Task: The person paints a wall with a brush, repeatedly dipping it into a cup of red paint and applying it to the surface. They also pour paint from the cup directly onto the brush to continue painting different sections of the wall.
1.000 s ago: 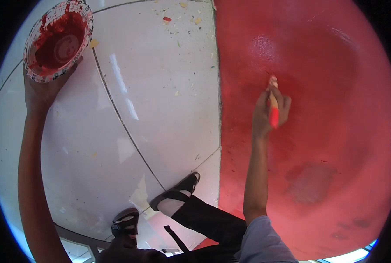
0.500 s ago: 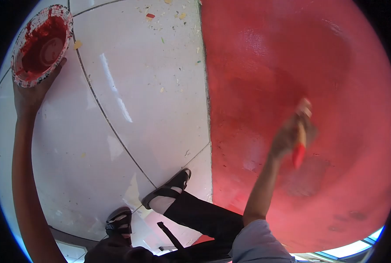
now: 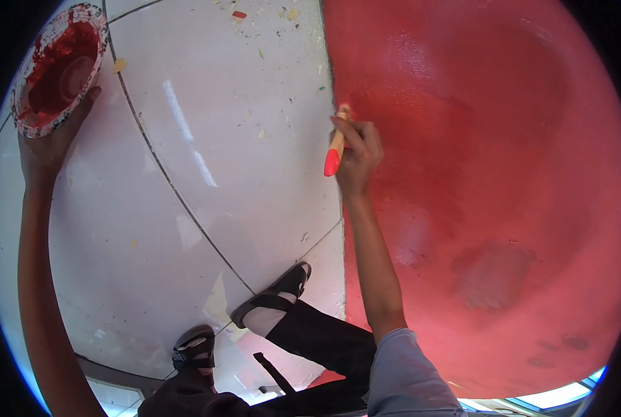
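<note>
My left hand [image 3: 50, 153] grips a round bowl [image 3: 96, 59] from its near side, at the upper left. Red paint [image 3: 63, 69] coats the inside of the bowl, and its pale rim is speckled dark. In my right hand [image 3: 359, 154] is a paintbrush [image 3: 337, 142] with a wooden handle and a red handle end. The brush head points away from me, at the left edge of the red-painted surface [image 3: 463, 187]. Its bristles barely show. A greyish patch [image 3: 493, 274] lies in the red surface, nearer to me on the right.
White floor tiles [image 3: 206, 111] with dark joints meet the red surface along a straight edge. Small paint flakes and a red chip [image 3: 239, 15] are scattered on the tiles. My sandalled feet [image 3: 274, 297] stand on the tiles at the bottom.
My right hand has swept left with the paintbrush, from the middle of the red surface to its edge by the tiles. The left hand and bowl have hardly moved.
</note>
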Available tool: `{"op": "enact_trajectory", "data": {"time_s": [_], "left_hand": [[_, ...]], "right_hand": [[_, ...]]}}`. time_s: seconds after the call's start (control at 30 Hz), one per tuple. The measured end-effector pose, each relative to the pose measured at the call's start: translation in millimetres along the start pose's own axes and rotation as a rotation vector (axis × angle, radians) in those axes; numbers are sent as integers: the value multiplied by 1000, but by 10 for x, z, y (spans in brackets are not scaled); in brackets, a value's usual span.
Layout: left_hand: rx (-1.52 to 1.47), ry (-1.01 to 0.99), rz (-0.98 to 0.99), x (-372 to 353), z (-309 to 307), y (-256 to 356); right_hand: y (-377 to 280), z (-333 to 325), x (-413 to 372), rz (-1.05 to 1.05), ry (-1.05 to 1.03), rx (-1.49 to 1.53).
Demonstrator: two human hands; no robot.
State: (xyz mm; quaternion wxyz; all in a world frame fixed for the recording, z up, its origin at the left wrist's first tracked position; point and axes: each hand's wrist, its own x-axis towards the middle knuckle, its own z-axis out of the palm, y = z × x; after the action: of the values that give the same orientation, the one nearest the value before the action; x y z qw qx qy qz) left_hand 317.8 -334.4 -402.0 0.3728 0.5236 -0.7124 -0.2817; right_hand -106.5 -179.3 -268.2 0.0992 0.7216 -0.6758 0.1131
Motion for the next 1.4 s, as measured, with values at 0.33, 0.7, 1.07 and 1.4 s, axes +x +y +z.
{"op": "enact_trajectory", "data": {"time_s": [0.33, 0.7, 1.07, 1.4], "left_hand": [[-12, -11, 7, 9, -17, 28], [121, -8, 103, 10, -43, -93], [102, -61, 74, -48, -77, -441], [206, -13, 184, 49, -85, -291]], "right_hand": [[-107, -312, -143, 42, -28, 18], [-241, -343, -191, 31, 4, 1], [9, -1390, -93, 150, 417, -332], [-12, -60, -496, 73, -91, -5]]}}
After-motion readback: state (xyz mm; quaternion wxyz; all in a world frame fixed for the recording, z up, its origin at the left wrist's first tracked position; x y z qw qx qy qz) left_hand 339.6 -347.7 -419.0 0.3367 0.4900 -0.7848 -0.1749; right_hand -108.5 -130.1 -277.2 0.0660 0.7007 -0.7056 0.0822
